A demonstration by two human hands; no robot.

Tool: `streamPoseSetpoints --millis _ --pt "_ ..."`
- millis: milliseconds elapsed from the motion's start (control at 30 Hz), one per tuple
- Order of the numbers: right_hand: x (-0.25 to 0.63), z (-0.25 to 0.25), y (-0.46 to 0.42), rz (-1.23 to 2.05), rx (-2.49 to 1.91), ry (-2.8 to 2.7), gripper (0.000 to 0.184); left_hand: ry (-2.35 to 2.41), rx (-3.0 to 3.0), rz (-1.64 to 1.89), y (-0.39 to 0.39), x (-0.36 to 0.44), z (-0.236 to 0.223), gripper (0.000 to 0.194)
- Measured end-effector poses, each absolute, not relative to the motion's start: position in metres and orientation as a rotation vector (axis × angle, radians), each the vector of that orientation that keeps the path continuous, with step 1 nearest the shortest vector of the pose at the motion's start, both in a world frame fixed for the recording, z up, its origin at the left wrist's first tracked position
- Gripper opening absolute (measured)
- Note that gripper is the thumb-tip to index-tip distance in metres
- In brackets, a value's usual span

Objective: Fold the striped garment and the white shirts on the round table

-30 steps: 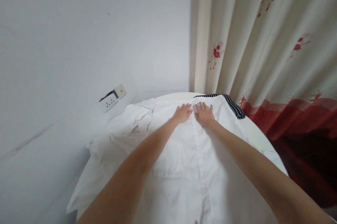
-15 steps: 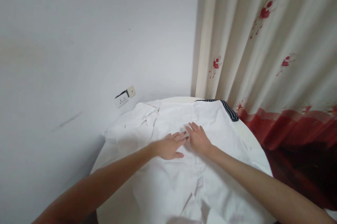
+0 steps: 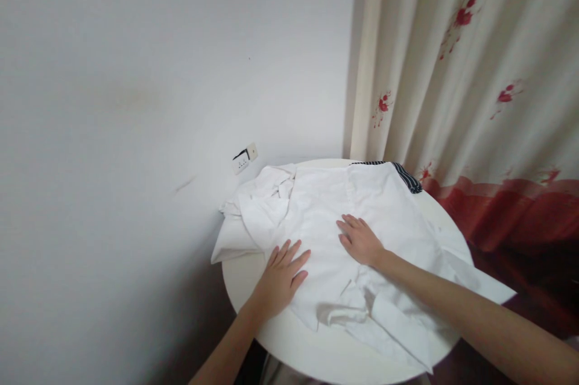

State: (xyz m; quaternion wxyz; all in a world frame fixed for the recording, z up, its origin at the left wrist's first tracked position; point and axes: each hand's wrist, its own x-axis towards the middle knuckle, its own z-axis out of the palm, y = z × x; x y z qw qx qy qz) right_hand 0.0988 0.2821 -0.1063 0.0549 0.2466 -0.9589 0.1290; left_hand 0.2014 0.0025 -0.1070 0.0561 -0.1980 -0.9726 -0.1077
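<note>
A white shirt [image 3: 316, 198] lies spread over a round white table [image 3: 289, 352], its crumpled collar end near me. One sleeve [image 3: 256, 210] bunches at the left and hangs past the table's edge. My left hand [image 3: 283, 279] rests with fingers spread on the shirt's near left part. Flat on the middle of the shirt lies my right hand [image 3: 359, 240], fingers stretched out. Neither hand grips the cloth. A black-and-white striped cloth [image 3: 407, 178] shows from under the shirt's far right corner.
A pale wall with a socket [image 3: 240, 162] and a switch plate [image 3: 252, 151] stands behind the table on the left. A cream curtain [image 3: 416, 101] with red flowers and a red lower band hangs at the back right.
Both hands have drawn back from the shirt's far edge toward me. They have moved apart, the left going nearer and to the left. The view has pulled back, showing more table.
</note>
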Motion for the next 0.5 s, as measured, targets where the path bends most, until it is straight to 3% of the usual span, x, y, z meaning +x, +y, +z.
streamPoseSetpoints --millis 500 --pt "0.1 -0.115 0.285 0.413 0.784 -2.756 0.044 -2.785 -0.641 -0.365 -0.001 0.212 -0.117 0.041"
